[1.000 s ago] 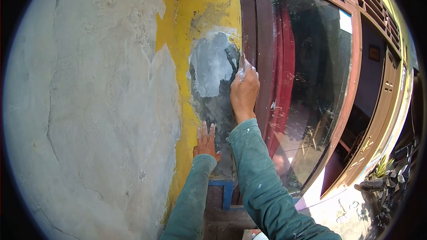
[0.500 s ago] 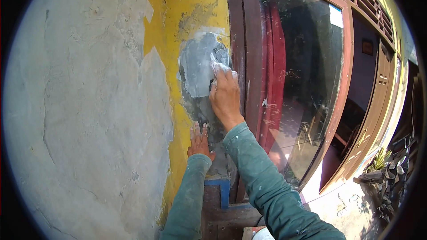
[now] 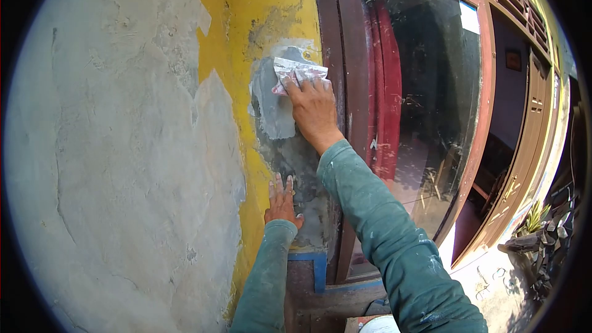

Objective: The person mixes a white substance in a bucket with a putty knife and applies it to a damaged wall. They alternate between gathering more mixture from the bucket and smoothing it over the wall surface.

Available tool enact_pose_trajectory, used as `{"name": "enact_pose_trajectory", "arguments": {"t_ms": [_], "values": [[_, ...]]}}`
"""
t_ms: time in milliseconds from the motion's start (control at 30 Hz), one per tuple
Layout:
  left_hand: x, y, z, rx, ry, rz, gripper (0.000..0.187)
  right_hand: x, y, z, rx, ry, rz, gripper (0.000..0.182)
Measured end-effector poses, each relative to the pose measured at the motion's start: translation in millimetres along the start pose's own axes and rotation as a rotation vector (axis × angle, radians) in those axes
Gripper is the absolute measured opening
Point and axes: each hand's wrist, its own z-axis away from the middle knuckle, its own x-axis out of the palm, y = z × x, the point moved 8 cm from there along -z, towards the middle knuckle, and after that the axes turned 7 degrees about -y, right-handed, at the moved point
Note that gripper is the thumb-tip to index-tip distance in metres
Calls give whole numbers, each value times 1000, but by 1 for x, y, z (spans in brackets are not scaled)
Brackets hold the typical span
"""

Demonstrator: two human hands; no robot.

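Note:
My right hand (image 3: 313, 111) grips a thin, white, putty-smeared sheet (image 3: 301, 69) with reddish marks. Its broad upper edge lies against a grey putty patch (image 3: 274, 120) on the narrow wall strip beside the window frame. Fingers bent over the sheet hide part of it. Lower down, my left hand (image 3: 283, 203) is spread with its palm toward the dark grey, stained wall surface, fingers stretched upward. White residue shows on the fingers of both hands.
Peeling yellow paint (image 3: 246, 148) borders a large rough grey wall (image 3: 135, 148) on the left. To the right stands a brown window frame (image 3: 345, 86) with glass and a red curtain (image 3: 387, 86). A white round container (image 3: 379, 325) sits below, near blue trim (image 3: 319, 271).
My right hand has turned the sheet from steeply upright to nearly level across the patch. My left hand stays spread at the wall; the view has shifted slightly.

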Motion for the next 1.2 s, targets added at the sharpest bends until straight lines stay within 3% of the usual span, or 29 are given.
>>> {"name": "enact_pose_trajectory", "arguments": {"t_ms": [100,133,267,367,467,633,800,867,900,967,1000,1100,1200], "values": [[1,-2,0,20,44,26,119,10,-9,39,-52,-146,-56,39],[1,-2,-1,21,48,24,119,2,-17,46,-113,-97,-73,39],[0,1,0,1,7,11,121,-19,-10,32,-124,-215,-196,36],[-1,2,0,9,22,12,121,-45,19,-16,-69,7,-119,34],[-1,1,0,6,10,16,121,-38,29,-51,-101,48,-63,30],[-3,1,1,4,15,7,121,-2,-7,-48,-237,-105,-25,24],[-1,-1,0,5,13,12,122,8,-51,33,-457,-316,-126,30],[1,-1,0,9,31,37,123,1,-31,47,-201,-404,-338,29],[0,1,0,19,27,36,123,-7,-31,53,-194,-407,-331,29],[-3,2,2,-7,7,50,123,-44,15,59,263,49,-712,30],[-2,3,2,-2,-1,40,123,-44,31,70,445,98,-784,32],[-3,4,2,1,9,23,124,-35,51,94,672,169,-812,34],[-5,3,2,13,21,23,124,-32,41,91,639,243,-651,35]]}}
